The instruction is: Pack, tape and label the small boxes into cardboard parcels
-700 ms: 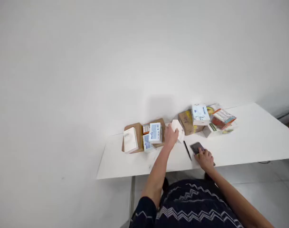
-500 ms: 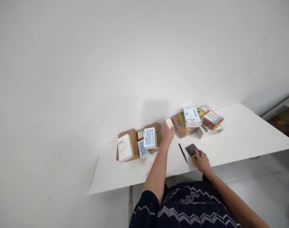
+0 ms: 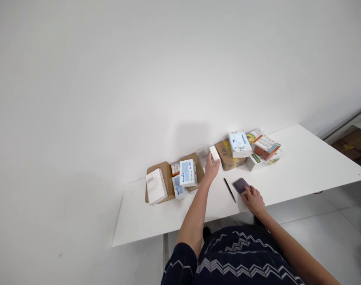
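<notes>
The left hand [image 3: 211, 171] has its grip closed around a small white box [image 3: 215, 153]. The box sits between the thumb and the fingers and pokes out at the far end of the grip. I cannot tell if it touches the desk [image 3: 299, 158].

Just right of that grip is a brown box [image 3: 224, 155] with writing on it. A blue and white pack [image 3: 239, 143] lies on top. Farther right, a red box [image 3: 265, 147] rests on a box with an avocado picture [image 3: 255, 161].

Left of the grip are two tissue packs [image 3: 186, 173], and past them a flat white box [image 3: 155, 186] leans on brown cardboard [image 3: 169, 178].

The right hand [image 3: 255, 201] rests its fingers on the near end of a phone [image 3: 240, 185]. I cannot tell if its grip is closed on it. A black pen [image 3: 229, 190] lies between the two hands.
</notes>
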`<state>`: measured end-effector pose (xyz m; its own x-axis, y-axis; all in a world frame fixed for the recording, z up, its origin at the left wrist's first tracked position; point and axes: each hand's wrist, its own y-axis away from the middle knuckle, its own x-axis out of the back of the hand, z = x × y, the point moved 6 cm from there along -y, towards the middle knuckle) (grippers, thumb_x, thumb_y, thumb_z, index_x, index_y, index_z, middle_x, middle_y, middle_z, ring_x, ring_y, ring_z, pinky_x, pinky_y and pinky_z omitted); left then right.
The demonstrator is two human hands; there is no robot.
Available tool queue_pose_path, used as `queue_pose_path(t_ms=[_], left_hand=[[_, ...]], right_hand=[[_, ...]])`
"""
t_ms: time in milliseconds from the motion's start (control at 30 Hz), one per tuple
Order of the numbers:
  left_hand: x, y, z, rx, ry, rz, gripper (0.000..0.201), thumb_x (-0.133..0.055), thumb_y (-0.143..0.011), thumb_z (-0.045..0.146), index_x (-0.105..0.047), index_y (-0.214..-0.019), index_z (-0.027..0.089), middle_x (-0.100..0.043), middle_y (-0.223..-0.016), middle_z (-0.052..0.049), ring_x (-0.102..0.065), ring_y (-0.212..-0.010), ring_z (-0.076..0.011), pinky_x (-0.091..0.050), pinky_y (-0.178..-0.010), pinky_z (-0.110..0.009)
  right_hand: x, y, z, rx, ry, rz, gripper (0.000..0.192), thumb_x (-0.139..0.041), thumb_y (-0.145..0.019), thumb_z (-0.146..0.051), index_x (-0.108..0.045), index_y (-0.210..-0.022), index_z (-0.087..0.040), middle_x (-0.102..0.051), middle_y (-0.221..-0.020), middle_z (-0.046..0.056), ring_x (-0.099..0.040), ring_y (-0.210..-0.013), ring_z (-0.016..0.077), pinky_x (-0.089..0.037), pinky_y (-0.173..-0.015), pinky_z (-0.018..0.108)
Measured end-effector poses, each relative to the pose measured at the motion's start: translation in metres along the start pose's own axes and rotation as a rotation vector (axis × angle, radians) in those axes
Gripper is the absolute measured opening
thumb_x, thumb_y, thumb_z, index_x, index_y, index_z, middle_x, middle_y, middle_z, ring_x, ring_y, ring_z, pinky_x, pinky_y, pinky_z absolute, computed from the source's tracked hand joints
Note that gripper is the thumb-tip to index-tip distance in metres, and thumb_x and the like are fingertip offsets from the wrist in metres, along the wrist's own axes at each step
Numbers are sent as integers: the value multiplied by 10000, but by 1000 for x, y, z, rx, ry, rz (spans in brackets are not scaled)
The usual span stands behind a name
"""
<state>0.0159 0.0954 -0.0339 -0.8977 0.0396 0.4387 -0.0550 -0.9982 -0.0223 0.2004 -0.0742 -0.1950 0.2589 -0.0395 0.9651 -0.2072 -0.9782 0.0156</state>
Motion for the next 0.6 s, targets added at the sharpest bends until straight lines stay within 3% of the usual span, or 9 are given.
queue_pose_path(t_ms=[67,133,233,300,433,600], left_hand=[[23,12,5,-77,-137,47,531,-548,-828,344,-439,-1328,199,-546,-1275,-120,-470,-1218,-252,-346,-1042,-408],[55,27,8,-122,-320,174,444,-493,-856,323,-483,-1289,227,-534,-1279,-105,-431,-1244,-253,-300,-1073,-438],[107,52,-5,42,-577,413,530,-558,-811,399,-468,-1309,242,-393,-1392,-144,-316,-1312,-336,-297,-1045,-515],[126,66,-21,172,-693,423,671,-635,-733,484,-445,-1334,254,-329,-1419,-167,-290,-1304,-407,-300,-1007,-577],[126,81,-56,310,-645,268,777,-671,-679,513,-403,-1370,280,-332,-1386,-176,-414,-1209,-414,-382,-936,-558],[127,96,-70,279,-371,364,680,-666,-707,375,-441,-1339,266,-419,-1320,-136,-424,-1233,-325,-368,-1006,-478]], right_hand=[[1,0,1,6,8,2,431,-390,-892,-359,-532,-1254,-175,-496,-1291,170,-485,-1132,310,-459,-870,430],[1,0,1,8,9,1,436,-383,-896,-373,-534,-1252,-173,-497,-1289,167,-488,-1126,308,-462,-864,424],[1,0,1,13,15,-1,443,-381,-896,-382,-534,-1252,-168,-497,-1286,171,-489,-1122,310,-458,-864,426],[1,1,0,17,29,3,447,-381,-896,-381,-536,-1252,-161,-496,-1288,176,-488,-1118,316,-456,-861,433],[2,0,0,12,48,13,450,-376,-899,-374,-543,-1248,-145,-499,-1280,183,-494,-1106,325,-463,-843,441],[10,-1,-1,16,0,9,442,-398,-890,-373,-550,-1236,-145,-524,-1240,193,-525,-1063,320,-474,-824,446]])
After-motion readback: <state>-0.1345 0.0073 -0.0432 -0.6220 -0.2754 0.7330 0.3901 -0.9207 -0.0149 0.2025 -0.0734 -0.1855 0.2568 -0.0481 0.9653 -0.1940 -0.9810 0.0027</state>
